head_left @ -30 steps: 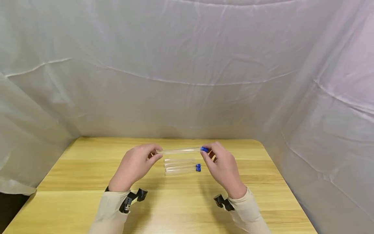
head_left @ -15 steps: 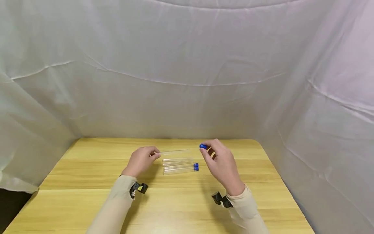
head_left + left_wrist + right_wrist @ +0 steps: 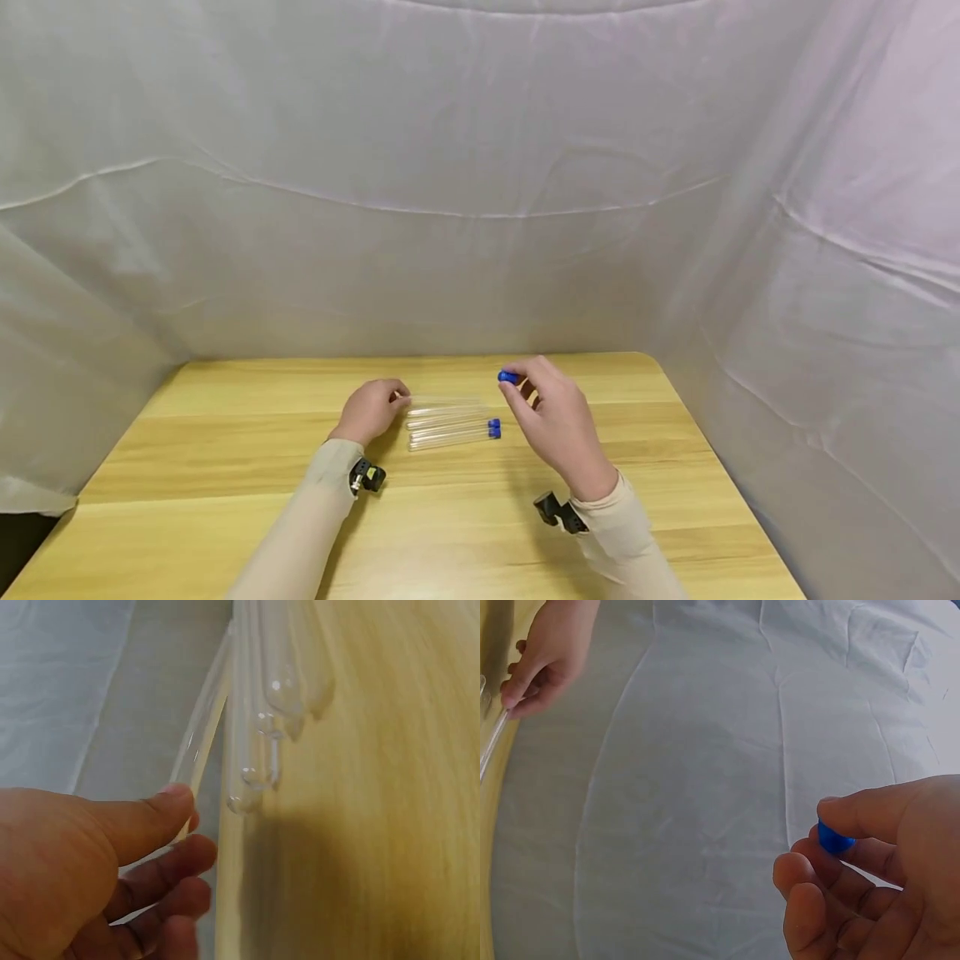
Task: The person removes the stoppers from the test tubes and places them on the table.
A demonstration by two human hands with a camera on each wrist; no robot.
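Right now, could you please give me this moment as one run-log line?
left hand: holds open tube low by the table | right hand: pinches blue cap | table: more tubes, some capped

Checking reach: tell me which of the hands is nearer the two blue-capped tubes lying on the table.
Left. The left hand sits by the rounded ends of the capped tubes, pinching an uncapped tube. The right hand is raised beyond their caps, pinching a blue cap.

Wood table [image 3: 225, 467], white sheet backdrop [image 3: 450, 167]
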